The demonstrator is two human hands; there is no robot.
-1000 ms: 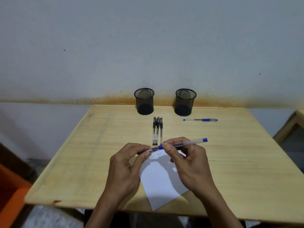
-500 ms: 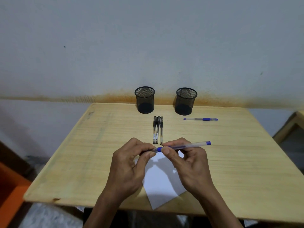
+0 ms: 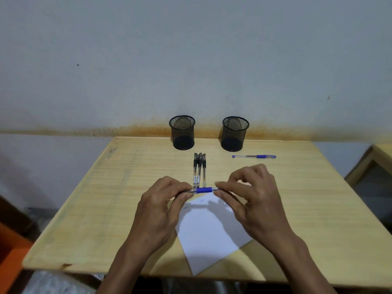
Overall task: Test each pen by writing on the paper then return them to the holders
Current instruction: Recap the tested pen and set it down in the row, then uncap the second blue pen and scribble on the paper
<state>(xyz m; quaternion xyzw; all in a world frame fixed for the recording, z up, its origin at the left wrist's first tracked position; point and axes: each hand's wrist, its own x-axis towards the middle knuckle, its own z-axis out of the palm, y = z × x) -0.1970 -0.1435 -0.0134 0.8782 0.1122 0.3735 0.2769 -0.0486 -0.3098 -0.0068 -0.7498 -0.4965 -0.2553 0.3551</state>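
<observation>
While the wooden table point(image 3: 106, 209) fills most of the view, its far edge meets a grey wall point(image 3: 191, 49) that carries a rusty stain along the line where the two meet. On the table, a white sheet of paper point(image 3: 210, 236) lies turned at an angle close to the near edge, one corner reaching almost to that edge, with faint marks of writing near its far corner. Above the paper the left hand point(image 3: 161, 211) pinches the left end of a blue pen point(image 3: 204, 190) between thumb and fingertips, and the right hand point(image 3: 256, 198) holds the other end with thumb and forefinger curled round it, so the pen lies level between the two, its blue grip showing in the gap. Two black mesh holders stand at the far edge, the left holder point(image 3: 182, 132) and the right holder point(image 3: 235, 133) a little apart from each other. Three black pens point(image 3: 199, 169) lie side by side, touching, just nearer than the left holder, pointing toward the near edge. A second blue pen point(image 3: 254, 156) lies crosswise just nearer than the right holder, toward the right edge.
</observation>
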